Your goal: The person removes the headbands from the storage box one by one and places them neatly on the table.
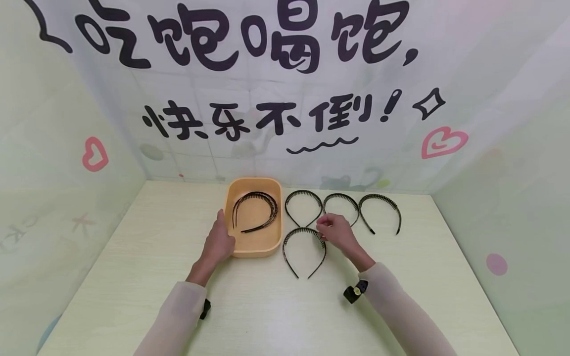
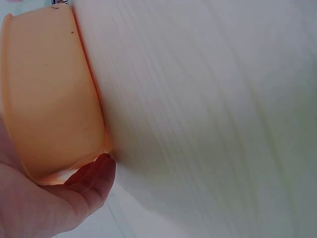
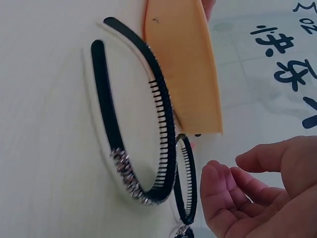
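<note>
My left hand [image 1: 218, 241] holds an orange plastic tray [image 1: 260, 253] at its front-left corner. In the left wrist view, its fingers [image 2: 101, 183] lie against the tray's outer wall. Black toothed headbands [image 1: 260, 228] lie overlapping inside the tray. My right hand [image 1: 337, 230] is just above the table, fingers loosely bent, with nothing between thumb and fingertips. It is nearest to the front headband [image 1: 285, 251], which has sparkly decoration on its band in the right wrist view. Part of the back-row middle headband [image 1: 340, 195] is hidden behind this hand.
Right of the tray, a back-left headband [image 1: 304, 191] and a back-right headband [image 1: 378, 196] lie on the pale wooden table [image 1: 276, 316]. A printed back wall [image 1: 262, 160] rises close behind the tray. Side walls stand left and right.
</note>
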